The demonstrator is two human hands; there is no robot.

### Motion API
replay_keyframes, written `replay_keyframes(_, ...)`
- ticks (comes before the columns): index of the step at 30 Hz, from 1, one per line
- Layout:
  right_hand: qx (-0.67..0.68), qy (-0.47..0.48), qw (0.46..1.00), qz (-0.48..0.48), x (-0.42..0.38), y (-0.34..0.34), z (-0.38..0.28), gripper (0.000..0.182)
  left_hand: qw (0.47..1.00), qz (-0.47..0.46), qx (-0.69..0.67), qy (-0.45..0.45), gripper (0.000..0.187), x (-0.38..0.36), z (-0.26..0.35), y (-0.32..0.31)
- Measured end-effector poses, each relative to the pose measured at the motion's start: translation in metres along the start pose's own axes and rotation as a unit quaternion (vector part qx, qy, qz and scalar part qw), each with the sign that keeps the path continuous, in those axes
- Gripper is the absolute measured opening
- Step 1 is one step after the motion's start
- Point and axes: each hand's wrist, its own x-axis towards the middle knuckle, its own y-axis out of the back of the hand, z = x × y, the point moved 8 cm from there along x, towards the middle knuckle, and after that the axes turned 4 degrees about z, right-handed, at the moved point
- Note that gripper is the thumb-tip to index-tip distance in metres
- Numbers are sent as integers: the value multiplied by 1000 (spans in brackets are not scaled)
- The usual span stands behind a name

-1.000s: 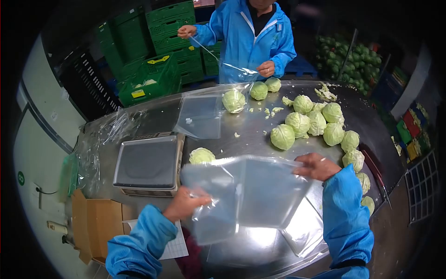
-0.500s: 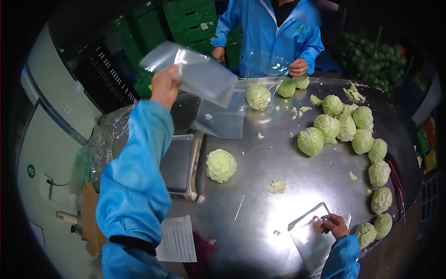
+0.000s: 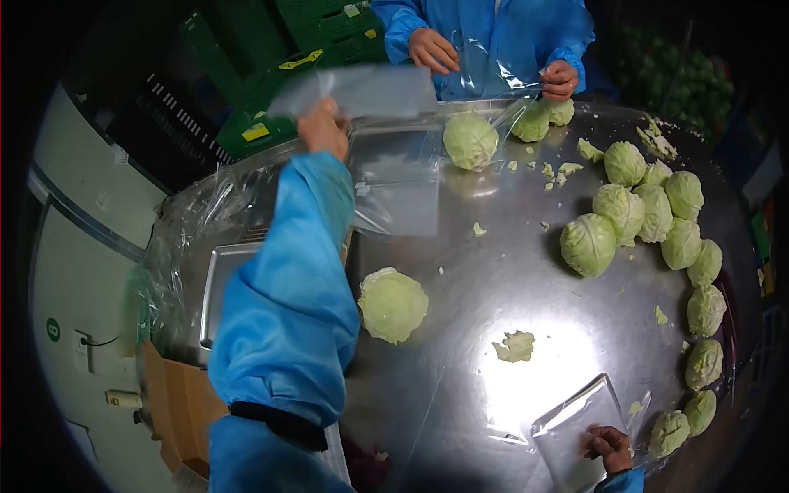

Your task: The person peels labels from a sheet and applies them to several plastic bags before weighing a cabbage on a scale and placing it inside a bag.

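My left hand (image 3: 325,129) is closed round a stack of clear plastic bags (image 3: 378,89), held out at the far side of the table and blurred by motion. Beneath it, more flat clear bags (image 3: 403,193) lie on the metal. At the near right, my right hand (image 3: 608,449) is over another stack of clear bags (image 3: 575,419), its fingers bent together; whether they pinch a bag I cannot make out. A trimmed cabbage (image 3: 393,306) sits by itself to the right of my left sleeve. One loose leaf (image 3: 515,347) lies mid-table.
Several cabbages (image 3: 653,212) line the right side of the metal table (image 3: 485,271). Opposite, a co-worker in a blue jacket (image 3: 493,37) holds a clear bag near cabbages. A scale (image 3: 218,279) is partly hidden behind my left arm. Green crates (image 3: 271,74) stand behind; a cardboard box (image 3: 181,403) is at left.
The view has shifted. My left hand has carried its bag stack a little right and away from me. My right hand has drawn back toward me over its bags. The co-worker's hand has risen to the bag.
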Motion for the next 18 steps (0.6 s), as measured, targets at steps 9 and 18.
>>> replay_keyframes(9, -10, -14, 1000, 20, -2, 6, -2, 28, 926, 157, 173, 297, 30, -56, -172, 161)
replay_keyframes(18, -22, -15, 999, 39, -11, 29, 22, 34, 907, 163, 115, 370, 46, -91, -143, 150)
